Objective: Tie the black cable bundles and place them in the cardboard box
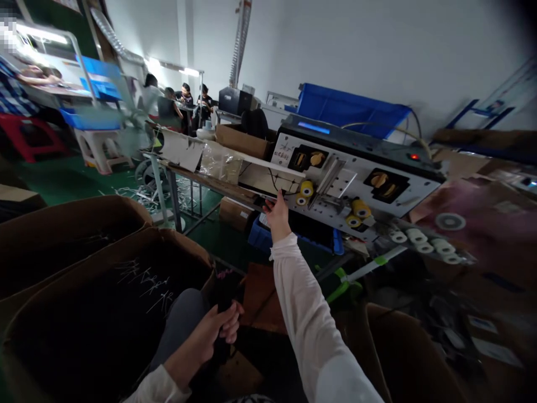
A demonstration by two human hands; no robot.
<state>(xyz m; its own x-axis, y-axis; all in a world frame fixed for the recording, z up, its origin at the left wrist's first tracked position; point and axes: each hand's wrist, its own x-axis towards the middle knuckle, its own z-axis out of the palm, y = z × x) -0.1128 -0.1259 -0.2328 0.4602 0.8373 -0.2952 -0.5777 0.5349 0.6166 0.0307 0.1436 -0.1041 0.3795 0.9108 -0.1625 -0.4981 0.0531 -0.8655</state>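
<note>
Low in the middle, my left hand (220,329) is closed round a dark bundle (226,282), which blends into the shadow; its kind is hard to make out. My right hand (277,215) reaches forward to the front of a wire-processing machine (335,179). Its fingers are closed on a thin black cable (272,178), beside the left pair of yellow rollers (306,188). Another set of yellow rollers (359,209) sits farther right on the machine's pale front panel.
Large cardboard boxes (113,207) with dark contents and white ties stand at left. Under the machine is a blue bin (262,235); another blue crate (352,106) stands behind it. White rolls (419,238) lie at right. People (168,106) sit at far benches.
</note>
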